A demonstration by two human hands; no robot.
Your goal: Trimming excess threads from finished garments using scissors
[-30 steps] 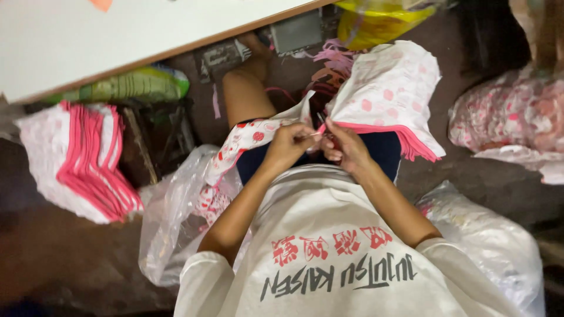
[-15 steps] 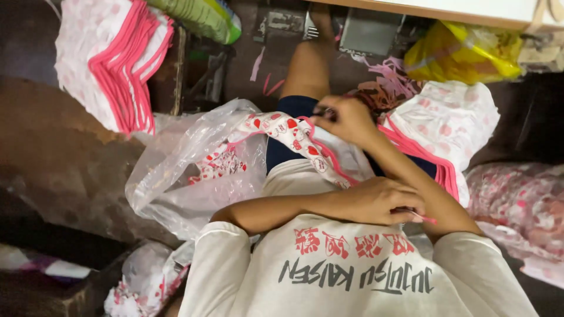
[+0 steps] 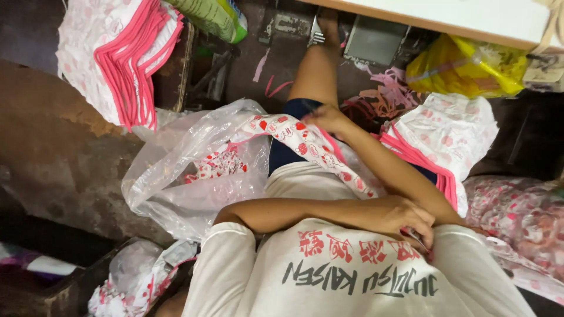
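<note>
Since a second ago we have parted our hands: right hand (image 3: 326, 119) pinches the printed fabric strip (image 3: 305, 144) far over the lap, left hand (image 3: 405, 216) grips its near end against the shirt, strip now stretched.

Single head-worn view, looking steeply down the wearer's own torso to the lap and floor (image 3: 53, 158). Near: white shirt (image 3: 352, 276), close to the lens. Far: bench (image 3: 470, 17) edge along the top right. No second view.
</note>
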